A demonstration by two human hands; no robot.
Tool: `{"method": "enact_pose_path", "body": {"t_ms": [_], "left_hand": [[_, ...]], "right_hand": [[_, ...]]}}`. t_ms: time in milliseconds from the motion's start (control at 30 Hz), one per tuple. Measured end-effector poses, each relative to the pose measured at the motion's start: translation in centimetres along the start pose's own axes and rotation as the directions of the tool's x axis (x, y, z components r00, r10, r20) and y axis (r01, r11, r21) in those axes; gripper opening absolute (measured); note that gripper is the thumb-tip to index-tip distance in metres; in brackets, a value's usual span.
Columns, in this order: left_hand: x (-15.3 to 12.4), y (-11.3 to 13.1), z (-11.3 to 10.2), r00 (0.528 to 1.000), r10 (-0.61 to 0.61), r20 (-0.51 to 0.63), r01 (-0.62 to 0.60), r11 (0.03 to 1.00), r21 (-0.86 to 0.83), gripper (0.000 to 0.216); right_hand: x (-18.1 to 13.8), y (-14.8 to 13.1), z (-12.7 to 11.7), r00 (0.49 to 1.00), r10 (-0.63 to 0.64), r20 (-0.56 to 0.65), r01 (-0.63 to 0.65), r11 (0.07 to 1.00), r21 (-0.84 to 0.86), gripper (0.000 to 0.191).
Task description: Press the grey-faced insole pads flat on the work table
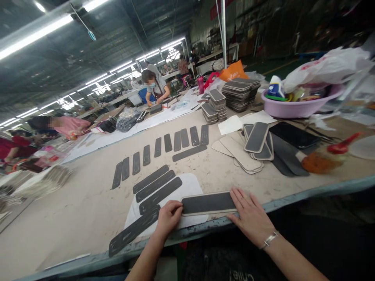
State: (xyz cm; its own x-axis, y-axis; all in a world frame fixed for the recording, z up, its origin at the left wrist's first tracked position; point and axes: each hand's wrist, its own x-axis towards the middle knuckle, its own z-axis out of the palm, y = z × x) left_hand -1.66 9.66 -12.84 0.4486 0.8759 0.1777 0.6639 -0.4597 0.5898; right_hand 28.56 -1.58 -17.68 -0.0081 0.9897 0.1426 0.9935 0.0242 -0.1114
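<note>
A long dark grey panel with a pale border [208, 203] lies flat near the table's front edge, partly over a white sheet [191, 183]. At its left end my left hand [170, 216] is closed, with thumb and fingertips pinched on the corner. My right hand [249, 210] lies flat across the other end, fingers stretched out, covering that end. Left of the panel are several dark strips [161, 195] with shiny streaks, and one longer strip [133, 232] reaches the table edge. Farther back stands a row of short dark strips [146, 155].
Pale and grey panels [256, 137] lie loosely piled at right, beside a black phone [294, 135] and a blurred amber container with a red-handled brush [319, 160]. Behind are stacked panels [238, 95] and a purple basin [295, 109]. A co-worker [156, 86] works across the table.
</note>
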Motion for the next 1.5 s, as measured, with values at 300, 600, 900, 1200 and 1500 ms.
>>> {"method": "enact_pose_path", "body": {"t_ms": [300, 600, 900, 1200, 1500], "left_hand": [[4.8, 3.1, 0.0, 0.940, -0.019, 0.339, -0.073, 0.964, 0.256, 0.039], [4.8, 5.5, -0.9, 0.896, -0.133, 0.424, 0.095, 0.989, 0.110, 0.013], [1.2, 8.0, -0.7, 0.852, -0.262, 0.453, 0.448, 0.812, -0.373, 0.029], [-0.2, 10.3, 4.4, 0.805, -0.333, 0.492, 0.588, 0.564, -0.580, 0.040], [1.0, 11.3, 6.0, 0.764, -0.387, 0.517, 0.645, 0.458, -0.611, 0.041]], "right_hand": [[0.2, 0.0, 0.1, 0.998, 0.022, -0.051, -0.018, 0.997, 0.075, 0.072], [-0.3, 1.2, -0.1, 0.962, 0.192, -0.193, -0.058, 0.836, 0.545, 0.067], [0.6, 2.8, -5.1, 0.905, 0.406, 0.124, -0.230, 0.223, 0.947, 0.038], [-0.1, 5.7, -4.7, 0.866, 0.457, 0.204, -0.218, -0.022, 0.976, 0.042], [-0.9, 7.5, -5.0, 0.821, 0.541, 0.182, -0.197, -0.030, 0.980, 0.041]]}}
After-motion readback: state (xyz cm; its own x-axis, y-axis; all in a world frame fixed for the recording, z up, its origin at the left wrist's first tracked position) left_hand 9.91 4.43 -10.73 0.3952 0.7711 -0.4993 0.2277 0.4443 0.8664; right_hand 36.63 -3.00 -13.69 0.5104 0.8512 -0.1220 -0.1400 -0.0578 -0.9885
